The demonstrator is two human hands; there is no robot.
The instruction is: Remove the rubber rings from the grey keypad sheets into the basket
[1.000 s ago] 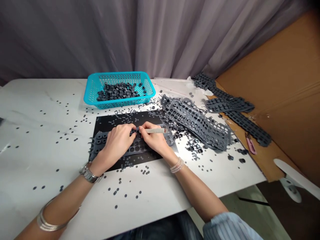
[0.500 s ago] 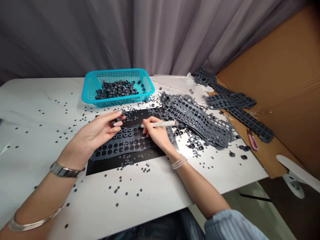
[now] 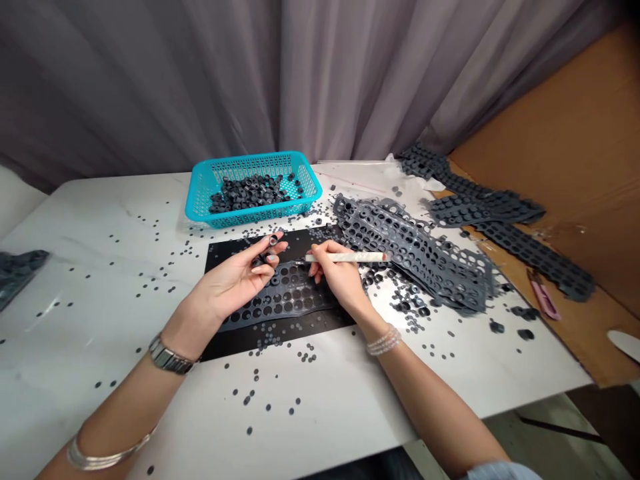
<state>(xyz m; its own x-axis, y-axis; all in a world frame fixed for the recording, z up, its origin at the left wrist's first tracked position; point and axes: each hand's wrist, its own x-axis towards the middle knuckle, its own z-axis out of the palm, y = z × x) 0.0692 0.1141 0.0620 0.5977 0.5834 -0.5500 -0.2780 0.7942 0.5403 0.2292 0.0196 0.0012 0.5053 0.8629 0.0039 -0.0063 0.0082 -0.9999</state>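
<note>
The left hand point(image 3: 227, 290) is half closed and turned palm-up over the middle of the black mat point(image 3: 235, 345), its fingertips pinching a small dark rubber ring point(image 3: 273, 240), with a second dark ring point(image 3: 260, 262) against the curled fingers. Just beside it, and apart from it, the right hand point(image 3: 340, 277) is closed around a slim pale stick point(image 3: 347, 257) with a red end, which lies level and points back toward the left hand. Under both hands, a grey perforated rubber sheet point(image 3: 295, 303) lies flat across the mat, with rows of round holes and a few raised rings along its far side. A silver wristwatch point(image 3: 170, 357) and a thin bangle point(image 3: 105, 459) sit on the left arm, and a beaded bracelet point(image 3: 384, 341) on the right wrist. Toward the far edge of the white marble-look table point(image 3: 100, 220), a turquoise plastic basket point(image 3: 200, 193) holds a heap of dark rings point(image 3: 250, 193). Loose dark discs point(image 3: 275, 407) are scattered over the tabletop, and a stack of punched grey sheets point(image 3: 415, 257) lies toward the right edge. Past that edge, dark strips point(image 3: 535, 250) and a pink utility knife point(image 3: 543, 297) rest on brown cardboard point(image 3: 565, 340)
</note>
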